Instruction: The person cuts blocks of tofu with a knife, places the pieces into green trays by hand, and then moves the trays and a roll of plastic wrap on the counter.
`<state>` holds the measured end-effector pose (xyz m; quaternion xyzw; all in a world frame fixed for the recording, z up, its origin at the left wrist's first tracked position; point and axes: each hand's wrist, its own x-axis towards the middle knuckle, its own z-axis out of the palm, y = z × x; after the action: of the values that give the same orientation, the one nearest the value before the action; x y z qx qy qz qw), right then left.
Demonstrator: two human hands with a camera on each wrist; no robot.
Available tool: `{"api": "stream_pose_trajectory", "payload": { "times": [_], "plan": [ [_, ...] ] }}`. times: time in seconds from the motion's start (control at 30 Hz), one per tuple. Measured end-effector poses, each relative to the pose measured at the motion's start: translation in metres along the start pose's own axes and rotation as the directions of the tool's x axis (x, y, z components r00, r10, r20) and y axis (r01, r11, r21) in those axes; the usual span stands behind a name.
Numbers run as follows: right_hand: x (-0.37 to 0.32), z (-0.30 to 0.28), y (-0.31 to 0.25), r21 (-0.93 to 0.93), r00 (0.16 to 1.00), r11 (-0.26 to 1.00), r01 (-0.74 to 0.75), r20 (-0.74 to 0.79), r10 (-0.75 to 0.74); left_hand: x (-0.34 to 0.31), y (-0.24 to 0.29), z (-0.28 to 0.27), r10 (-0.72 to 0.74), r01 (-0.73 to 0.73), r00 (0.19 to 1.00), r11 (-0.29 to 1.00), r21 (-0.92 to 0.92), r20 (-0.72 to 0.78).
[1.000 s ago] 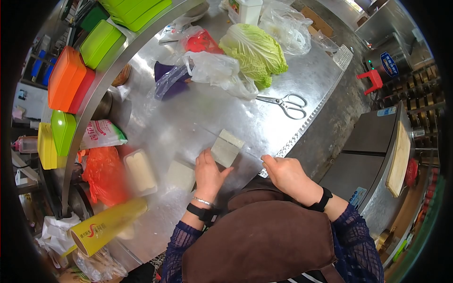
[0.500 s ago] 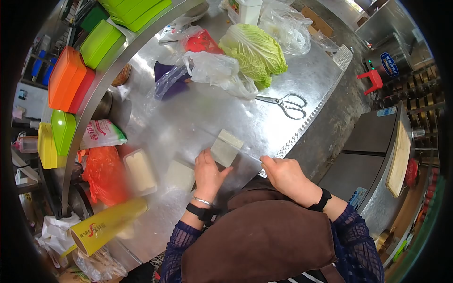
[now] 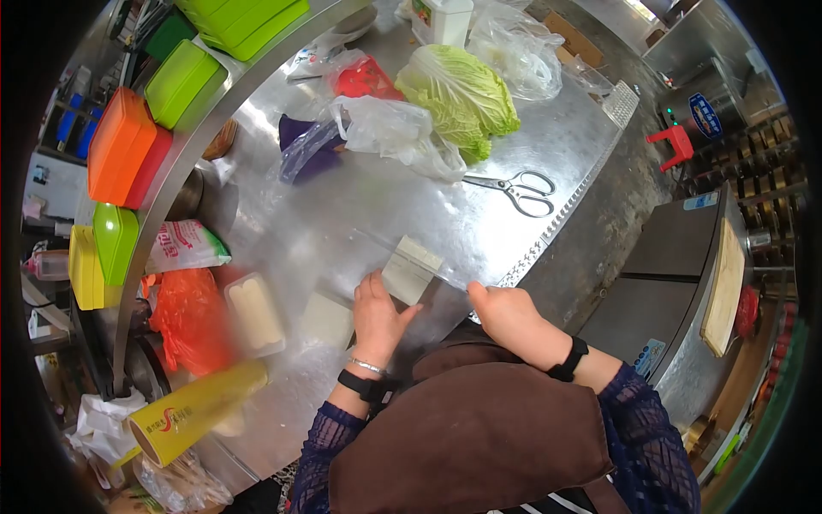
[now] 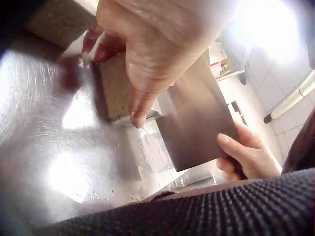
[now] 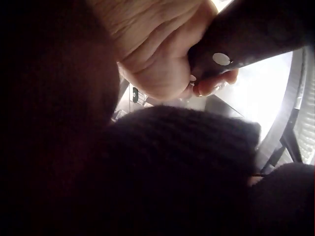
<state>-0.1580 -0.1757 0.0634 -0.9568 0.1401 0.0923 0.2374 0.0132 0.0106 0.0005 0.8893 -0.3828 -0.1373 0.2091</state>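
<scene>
A grey block (image 3: 409, 272) lies on the metal table, with a line across it near its upper right end. The left hand (image 3: 378, 319) holds it at the near left side, fingers on one side and thumb on the other; the left wrist view shows the block (image 4: 115, 88) between them. In the right hand (image 3: 518, 319) is the dark, riveted handle (image 5: 221, 59) of a cleaver. Its wide blade (image 4: 197, 118) stands against the block and looks thin from above. Another pale grey block (image 3: 328, 319) lies left of the left hand.
Scissors (image 3: 518, 190), a cabbage (image 3: 458, 96) and plastic bags (image 3: 398, 133) lie farther back on the table. To the left are a tray with white contents (image 3: 254, 313), a red bag (image 3: 190, 319) and a yellow roll (image 3: 201, 411). Colored boxes (image 3: 128, 150) line the upper left shelf.
The right hand has shifted slightly left, closer to the block, with the cleaver. The left hand and the block have stayed in place.
</scene>
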Motion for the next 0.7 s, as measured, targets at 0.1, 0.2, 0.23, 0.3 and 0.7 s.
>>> {"api": "stream_pose_trajectory", "payload": {
  "times": [0.1, 0.2, 0.23, 0.3, 0.7],
  "plan": [
    [0.005, 0.015, 0.004, 0.005, 0.999, 0.999, -0.031, -0.014, 0.031, 0.001, -0.002, 0.000, -0.010, 0.010, 1.000, 1.000, 0.007, 0.000],
    [0.004, 0.016, 0.006, 0.006, 0.999, 0.999, -0.034, -0.009, 0.034, 0.000, 0.004, -0.004, 0.024, -0.023, 0.997, 1.000, 0.012, -0.068],
    [0.004, 0.016, 0.006, -0.003, 0.999, 0.999, -0.036, -0.011, 0.036, 0.001, 0.011, -0.013, 0.066, -0.064, 0.988, 0.998, 0.018, -0.139],
    [0.003, 0.016, 0.004, -0.017, 0.999, 0.999, -0.039, -0.006, 0.039, 0.003, 0.014, -0.019, 0.204, -0.202, 0.960, 0.979, 0.028, -0.194],
    [-0.006, 0.013, 0.005, 0.066, 0.982, 0.997, 0.043, -0.188, -0.030, 0.019, 0.021, -0.010, 0.403, -0.404, 0.909, 0.915, 0.014, -0.103]
  ]
}}
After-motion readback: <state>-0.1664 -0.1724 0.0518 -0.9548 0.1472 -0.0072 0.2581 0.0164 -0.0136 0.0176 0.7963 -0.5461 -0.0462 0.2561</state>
